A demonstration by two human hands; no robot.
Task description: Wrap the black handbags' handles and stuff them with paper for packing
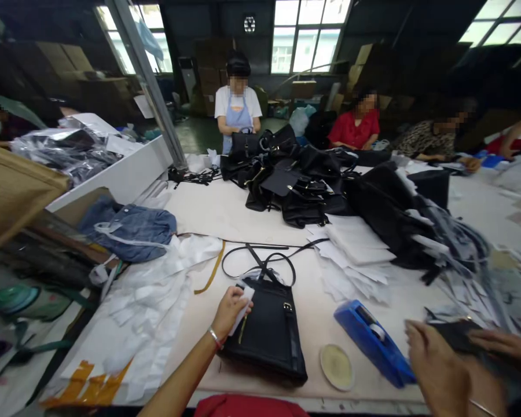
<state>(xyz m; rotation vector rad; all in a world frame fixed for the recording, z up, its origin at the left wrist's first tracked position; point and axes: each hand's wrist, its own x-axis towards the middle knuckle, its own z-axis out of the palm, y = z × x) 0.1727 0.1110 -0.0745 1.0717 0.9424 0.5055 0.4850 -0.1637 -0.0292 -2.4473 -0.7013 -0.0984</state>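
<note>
My left hand (231,311), with a bracelet at its wrist, is closed on a folded white piece of paper or tissue (246,296). It holds this against the upper left part of a black bag (271,336). The bag lies on the table in front of me, with a gold zipper on its face and a gold buckle on a strap. Its thin black straps (264,260) loop out beyond its top. My right hand is out of view. To the right of the bag are a round pale disc (337,366) and a blue tape dispenser (373,341).
A co-worker's blurred hands (443,365) handle a dark piece at the right edge. Black bags (304,185) are heaped farther back, near white paper sheets (356,243). White scraps (143,307) and a blue denim bag (134,229) lie left. Several people sit or stand beyond.
</note>
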